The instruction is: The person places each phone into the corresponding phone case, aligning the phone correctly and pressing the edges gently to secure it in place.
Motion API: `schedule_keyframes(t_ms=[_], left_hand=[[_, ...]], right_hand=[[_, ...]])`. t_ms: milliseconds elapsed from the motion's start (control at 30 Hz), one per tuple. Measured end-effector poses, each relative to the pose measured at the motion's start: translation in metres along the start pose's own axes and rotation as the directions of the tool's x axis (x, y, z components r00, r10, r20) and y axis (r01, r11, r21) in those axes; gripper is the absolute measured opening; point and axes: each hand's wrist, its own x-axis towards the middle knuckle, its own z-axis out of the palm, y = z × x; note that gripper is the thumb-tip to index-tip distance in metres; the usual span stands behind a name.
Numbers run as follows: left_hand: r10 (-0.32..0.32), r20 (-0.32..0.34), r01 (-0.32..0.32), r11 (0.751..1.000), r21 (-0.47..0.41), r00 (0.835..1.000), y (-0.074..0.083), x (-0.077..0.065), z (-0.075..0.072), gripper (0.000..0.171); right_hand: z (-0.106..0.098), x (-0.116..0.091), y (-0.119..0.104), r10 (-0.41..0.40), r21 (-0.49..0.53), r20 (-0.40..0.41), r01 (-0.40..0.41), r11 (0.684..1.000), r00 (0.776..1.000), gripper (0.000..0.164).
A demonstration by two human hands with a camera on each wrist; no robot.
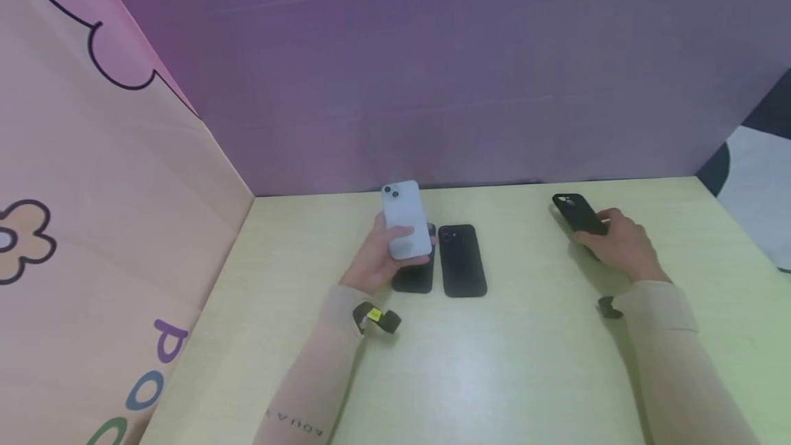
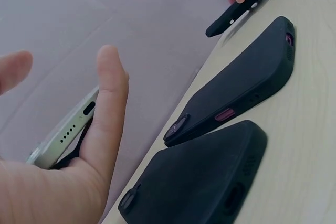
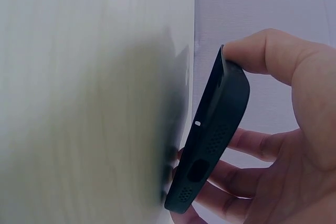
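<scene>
A pale phone point(image 1: 408, 218) with two rear camera lenses lies back up in my left hand point(image 1: 373, 259), the thumb over its back and fingers at its lower edge. In the left wrist view only the phone's end with port and speaker holes point(image 2: 65, 137) shows. Away to the right, my right hand point(image 1: 624, 246) pinches a black phone case point(image 1: 577, 213) by its edges, tilted just above the table. The right wrist view shows the case's hollow inside and cut-outs point(image 3: 215, 119). Beneath my left hand lies one black-cased phone point(image 1: 413, 281), partly covered; another point(image 1: 463, 263) lies beside it.
The pale wooden table point(image 1: 482, 369) ends at a purple backdrop point(image 1: 463, 67) behind. A printed panel point(image 1: 93, 177) stands along the left side. Straps with small devices point(image 1: 375, 316) are on both wrists.
</scene>
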Motion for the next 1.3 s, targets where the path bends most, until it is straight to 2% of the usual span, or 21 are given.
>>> schedule_keyframes(t_ms=[100, 467, 667, 900, 1133, 1300], left_hand=[[-0.012, 0.028, 0.013, 1.0, -0.023, 1.0, -0.001, 0.0, 0.002, 0.061], [-0.031, 0.038, 0.032, 0.999, -0.028, 0.999, -0.006, 0.002, 0.008, 0.055], [-0.072, 0.065, 0.074, 0.997, -0.026, 0.995, -0.008, 0.003, 0.009, 0.055], [-0.122, 0.046, 0.123, 0.992, -0.014, 0.991, -0.01, 0.003, 0.012, 0.055], [-0.146, 0.049, 0.147, 0.989, -0.017, 0.988, -0.013, 0.002, 0.013, 0.056], [-0.152, 0.065, 0.154, 0.987, -0.038, 0.986, -0.015, 0.002, 0.019, 0.056]], right_hand=[[0.0, 0.0, 0.0, 0.001, -0.002, 0.0, -0.001, 1.0, 1.0, 0.089], [0.0, 0.001, 0.002, 0.014, 0.008, 0.018, -0.014, 1.0, 1.0, 0.091], [0.001, 0.0, -0.001, 0.005, 0.026, 0.021, -0.006, 1.0, 1.0, 0.091], [0.001, 0.001, -0.005, -0.004, 0.051, 0.023, 0.003, 0.999, 1.0, 0.088], [0.002, 0.002, -0.008, -0.009, 0.069, 0.05, 0.006, 0.998, 0.999, 0.088], [0.002, 0.002, -0.009, -0.014, 0.08, 0.039, 0.01, 0.997, 0.999, 0.088]])
